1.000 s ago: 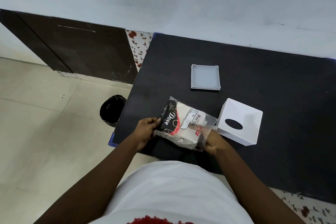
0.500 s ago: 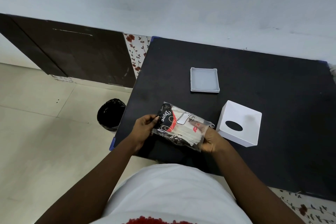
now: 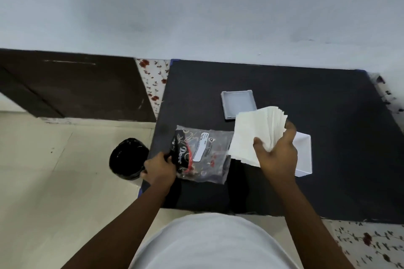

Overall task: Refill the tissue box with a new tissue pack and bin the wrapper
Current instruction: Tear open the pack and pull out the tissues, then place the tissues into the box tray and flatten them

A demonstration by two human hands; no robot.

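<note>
My right hand [image 3: 276, 155] grips a thick stack of white tissues [image 3: 251, 135], lifted clear of the wrapper and held above the table. The clear plastic wrapper [image 3: 203, 155] with black and red print lies flat and empty near the table's front left, its left end pinched by my left hand [image 3: 158, 170]. The white tissue box [image 3: 302, 155] stands to the right, mostly hidden behind my right hand and the tissues. Further back lies the box's grey lid [image 3: 238, 103], upturned.
The black table [image 3: 328, 137] stands against a pale wall. A black-lined bin [image 3: 127, 158] sits on the tiled floor just left of the table's front corner. A dark wooden panel [image 3: 72, 87] runs along the wall to the left.
My right hand has pulled the tissue stack out of the wrapper and raised it to the right. The wrapper has gone flat, still held at its left end by my left hand.
</note>
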